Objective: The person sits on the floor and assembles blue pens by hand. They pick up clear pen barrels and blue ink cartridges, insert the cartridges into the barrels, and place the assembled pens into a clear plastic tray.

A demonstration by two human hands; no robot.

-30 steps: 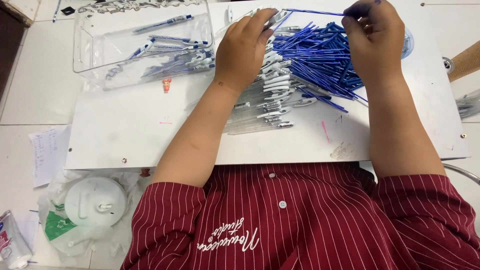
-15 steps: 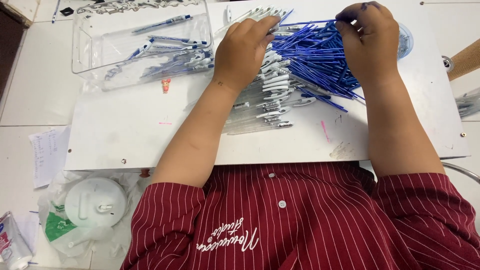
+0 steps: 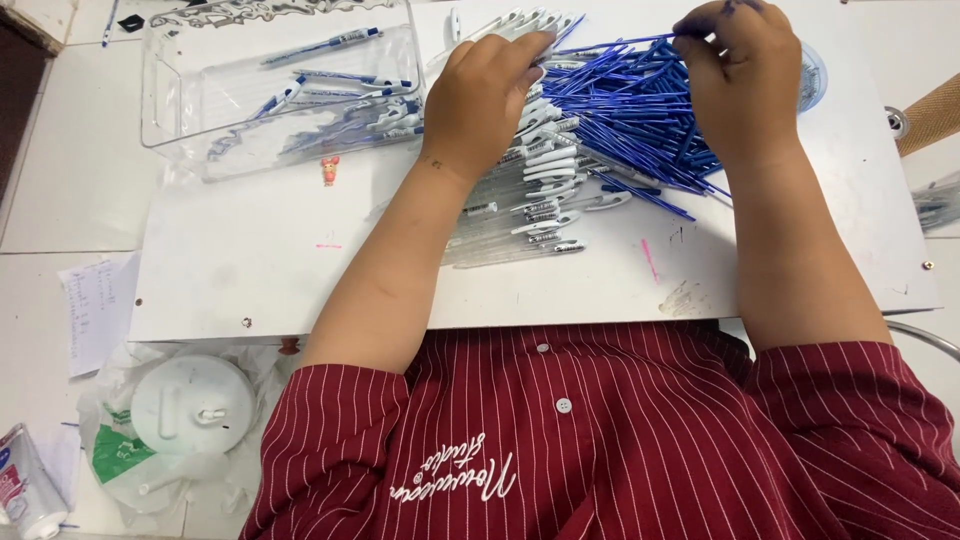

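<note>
On the worktop [image 3: 300, 290], right hand [image 3: 745, 85] has pinched one blue refill [image 3: 620, 43]; left hand [image 3: 485, 100] stays flat on pen barrels [image 3: 530, 190].

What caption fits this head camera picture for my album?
Left hand rests on clear pen barrels while right hand pinches a blue refill above the refill pile.
</note>
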